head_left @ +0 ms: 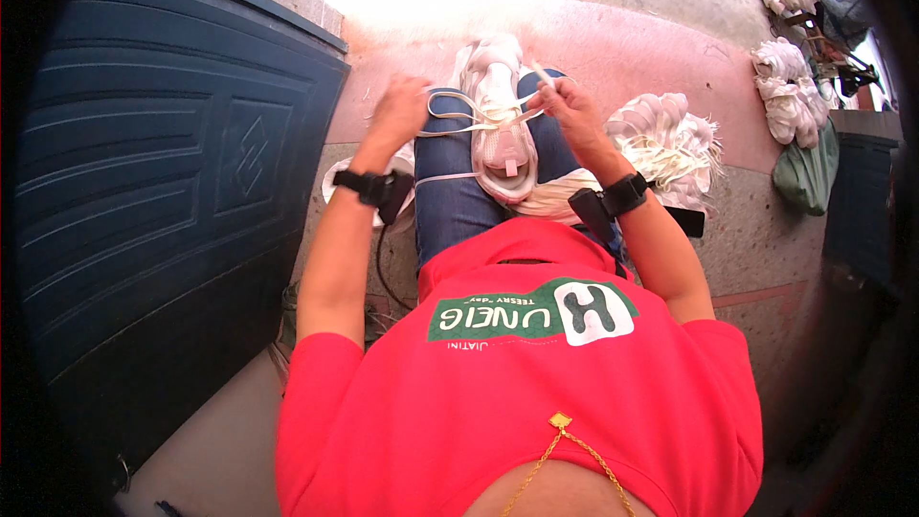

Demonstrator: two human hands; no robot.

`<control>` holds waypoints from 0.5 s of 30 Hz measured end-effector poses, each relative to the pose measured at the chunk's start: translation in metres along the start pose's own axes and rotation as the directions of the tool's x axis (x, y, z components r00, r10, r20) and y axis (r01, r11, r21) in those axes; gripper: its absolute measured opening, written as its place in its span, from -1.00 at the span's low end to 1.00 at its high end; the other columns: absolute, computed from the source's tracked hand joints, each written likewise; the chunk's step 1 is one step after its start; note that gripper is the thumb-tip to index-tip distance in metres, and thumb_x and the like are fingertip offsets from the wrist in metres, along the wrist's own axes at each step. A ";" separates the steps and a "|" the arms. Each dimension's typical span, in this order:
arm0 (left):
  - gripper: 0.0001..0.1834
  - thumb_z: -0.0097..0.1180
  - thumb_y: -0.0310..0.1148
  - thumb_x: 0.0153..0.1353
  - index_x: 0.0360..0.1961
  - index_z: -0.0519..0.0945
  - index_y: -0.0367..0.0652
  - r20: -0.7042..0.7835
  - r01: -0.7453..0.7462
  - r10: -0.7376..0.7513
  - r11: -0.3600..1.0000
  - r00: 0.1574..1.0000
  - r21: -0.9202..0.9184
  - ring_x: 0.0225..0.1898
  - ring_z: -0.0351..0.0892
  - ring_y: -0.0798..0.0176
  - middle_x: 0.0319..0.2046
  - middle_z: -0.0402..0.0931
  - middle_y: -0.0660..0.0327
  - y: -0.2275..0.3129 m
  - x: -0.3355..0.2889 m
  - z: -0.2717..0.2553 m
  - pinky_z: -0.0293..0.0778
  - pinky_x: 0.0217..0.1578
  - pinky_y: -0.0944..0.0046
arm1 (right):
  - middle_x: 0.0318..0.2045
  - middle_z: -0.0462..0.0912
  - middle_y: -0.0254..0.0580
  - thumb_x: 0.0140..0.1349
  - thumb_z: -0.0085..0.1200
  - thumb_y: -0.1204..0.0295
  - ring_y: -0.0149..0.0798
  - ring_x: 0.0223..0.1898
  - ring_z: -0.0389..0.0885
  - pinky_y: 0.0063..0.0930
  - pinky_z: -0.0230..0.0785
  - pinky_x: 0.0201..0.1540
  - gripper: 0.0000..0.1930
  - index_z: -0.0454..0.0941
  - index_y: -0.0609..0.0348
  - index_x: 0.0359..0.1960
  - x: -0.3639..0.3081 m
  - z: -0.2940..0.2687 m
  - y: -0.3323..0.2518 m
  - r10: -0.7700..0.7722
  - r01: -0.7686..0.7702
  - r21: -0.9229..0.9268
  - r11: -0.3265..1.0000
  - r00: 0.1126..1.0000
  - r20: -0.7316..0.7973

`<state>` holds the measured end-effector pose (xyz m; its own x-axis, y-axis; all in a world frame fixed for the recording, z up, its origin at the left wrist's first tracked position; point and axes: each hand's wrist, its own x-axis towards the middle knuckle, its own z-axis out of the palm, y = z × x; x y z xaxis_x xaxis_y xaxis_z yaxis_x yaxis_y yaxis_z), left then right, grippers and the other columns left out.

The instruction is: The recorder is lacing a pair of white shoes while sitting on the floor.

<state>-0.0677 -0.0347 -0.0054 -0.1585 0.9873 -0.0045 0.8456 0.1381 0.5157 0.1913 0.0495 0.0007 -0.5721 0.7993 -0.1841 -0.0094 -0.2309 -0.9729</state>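
A pale pink and white sneaker (505, 148) lies across my lap, its heel opening toward me. From its middle, a flat cream shoelace (455, 124) runs in long loops to the left. My left hand (400, 113) is closed at the end of these loops, with the lace at its fingertips. To the right of the shoe, my right hand (574, 107) pinches a thin white stick-like piece (542, 74) that points up and left; its exact kind I cannot make out. Lace also reaches from the shoe toward the right fingers.
Right of my legs lies a heap of pale sneakers (651, 124) beside a bundle of cream laces (691, 155). More white shoes (787, 96) and a green bag (807, 172) sit farther right. A dark blue panelled door (191, 163) stands close on my left. Another person sits at the far right.
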 end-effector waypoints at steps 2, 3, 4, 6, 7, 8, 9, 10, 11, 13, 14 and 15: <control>-0.70 0.01 -0.32 0.01 -0.22 0.53 -0.22 0.061 -0.133 0.131 0.990 0.989 0.034 -0.21 0.44 0.02 -0.29 0.45 -0.01 0.030 0.020 0.009 0.35 -0.13 0.19 | -0.45 0.56 -0.28 0.23 -0.14 0.32 -0.50 -0.35 0.44 -0.65 0.23 -0.23 -0.78 0.45 0.24 -0.31 -0.003 -0.011 -0.004 0.068 -0.067 0.016 0.998 0.993 -0.095; -0.71 0.01 -0.33 0.00 -0.23 0.53 -0.20 0.213 -0.160 0.107 0.954 0.971 0.254 -0.18 0.42 0.04 -0.26 0.44 0.01 0.044 0.026 0.011 0.34 -0.12 0.18 | -0.46 0.56 -0.28 0.24 -0.16 0.28 -0.48 -0.37 0.46 -0.63 0.25 -0.25 -0.75 0.46 0.21 -0.31 -0.004 -0.012 -0.003 0.058 -0.046 0.076 0.996 0.985 -0.164; -0.71 0.01 -0.34 -0.01 -0.24 0.54 -0.18 0.350 -0.212 0.046 0.865 0.936 0.454 -0.15 0.41 0.05 -0.23 0.43 0.02 0.051 0.030 0.012 0.34 -0.11 0.18 | -0.46 0.56 -0.28 0.24 -0.16 0.28 -0.48 -0.37 0.46 -0.63 0.25 -0.25 -0.75 0.46 0.21 -0.31 -0.005 -0.015 -0.002 0.056 -0.044 0.075 0.996 0.984 -0.166; -0.71 0.04 -0.33 -0.03 -0.22 0.55 -0.14 0.413 -0.233 0.032 0.864 0.910 0.447 -0.20 0.42 0.06 -0.28 0.46 0.06 0.049 0.039 0.014 0.35 -0.14 0.18 | -0.44 0.57 -0.24 0.24 -0.17 0.29 -0.41 -0.38 0.49 -0.57 0.30 -0.25 -0.76 0.44 0.21 -0.29 -0.006 -0.019 -0.002 0.066 -0.011 0.238 0.971 0.972 -0.225; -0.70 0.07 -0.33 -0.05 -0.21 0.55 -0.10 0.475 -0.251 0.014 0.863 0.880 0.439 -0.24 0.44 0.07 -0.32 0.48 0.10 0.047 0.043 0.014 0.36 -0.17 0.19 | -0.44 0.57 -0.24 0.24 -0.17 0.29 -0.41 -0.38 0.49 -0.57 0.30 -0.25 -0.76 0.44 0.21 -0.29 -0.007 -0.020 -0.004 0.067 -0.012 0.238 0.971 0.972 -0.224; -0.70 0.07 -0.33 -0.05 -0.21 0.55 -0.10 0.474 -0.248 0.012 0.863 0.880 0.440 -0.24 0.44 0.07 -0.32 0.48 0.10 0.044 0.048 0.013 0.36 -0.17 0.19 | -0.45 0.57 -0.22 0.24 -0.17 0.29 -0.37 -0.38 0.51 -0.54 0.32 -0.24 -0.76 0.43 0.22 -0.27 -0.010 -0.020 -0.005 0.120 -0.034 0.346 0.938 0.966 -0.231; -0.74 0.06 -0.25 0.00 -0.27 0.56 -0.09 0.560 -0.131 -0.085 0.933 0.824 0.334 -0.32 0.43 0.15 -0.39 0.49 0.17 0.045 0.056 0.007 0.36 -0.27 0.24 | -0.45 0.57 -0.20 0.24 -0.17 0.30 -0.33 -0.38 0.52 -0.51 0.34 -0.24 -0.76 0.42 0.23 -0.26 -0.012 -0.021 -0.007 0.175 -0.050 0.451 0.891 0.955 -0.238; -0.74 0.06 -0.18 0.04 -0.32 0.57 -0.09 0.648 0.006 -0.163 0.971 0.744 0.237 -0.40 0.42 0.23 -0.46 0.49 0.24 0.044 0.059 0.003 0.36 -0.37 0.29 | -0.45 0.57 -0.20 0.24 -0.17 0.30 -0.33 -0.38 0.52 -0.51 0.34 -0.24 -0.76 0.42 0.23 -0.26 -0.014 -0.026 -0.007 0.177 -0.050 0.452 0.891 0.954 -0.242; -0.74 0.06 -0.18 0.04 -0.32 0.57 -0.09 0.651 0.004 -0.161 0.972 0.742 0.236 -0.40 0.42 0.23 -0.46 0.49 0.24 0.037 0.056 -0.002 0.36 -0.37 0.29 | -0.47 0.57 -0.18 0.24 -0.17 0.30 -0.31 -0.38 0.53 -0.49 0.35 -0.22 -0.76 0.41 0.24 -0.24 -0.017 -0.036 -0.006 0.197 -0.046 0.508 0.860 0.949 -0.248; -0.64 -0.03 -0.01 0.11 -0.47 0.55 -0.08 0.605 0.566 -0.184 0.629 0.775 -0.533 -0.56 0.28 0.41 -0.60 0.42 0.36 0.022 0.045 -0.012 0.22 -0.55 0.42 | -0.51 0.56 -0.16 0.23 -0.15 0.32 -0.28 -0.40 0.54 -0.46 0.36 -0.21 -0.76 0.40 0.23 -0.21 -0.025 -0.065 -0.003 0.183 0.003 0.580 0.814 0.948 -0.262; -0.64 -0.03 -0.01 0.11 -0.47 0.55 -0.08 0.608 0.566 -0.181 0.629 0.773 -0.533 -0.56 0.28 0.41 -0.60 0.42 0.36 0.027 0.041 -0.010 0.22 -0.55 0.42 | -0.53 0.56 -0.18 0.22 -0.12 0.33 -0.28 -0.41 0.54 -0.46 0.36 -0.22 -0.77 0.40 0.20 -0.19 -0.030 -0.095 0.010 0.133 0.072 0.628 0.775 0.953 -0.273; -0.61 -0.06 0.02 0.13 -0.51 0.52 -0.07 0.618 0.636 -0.255 0.553 0.744 -0.538 -0.58 0.23 0.45 -0.62 0.39 0.38 0.034 0.036 -0.007 0.16 -0.58 0.45 | -0.55 0.55 -0.20 0.21 -0.11 0.32 -0.29 -0.43 0.53 -0.45 0.37 -0.23 -0.77 0.40 0.17 -0.17 -0.036 -0.117 0.012 0.086 0.157 0.656 0.739 0.943 -0.322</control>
<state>-0.0486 0.0047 0.0178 -0.0188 0.7473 -0.6642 0.0921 0.6628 0.7431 0.3078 0.0831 -0.0203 -0.2758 0.9126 -0.3020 -0.6345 -0.4088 -0.6560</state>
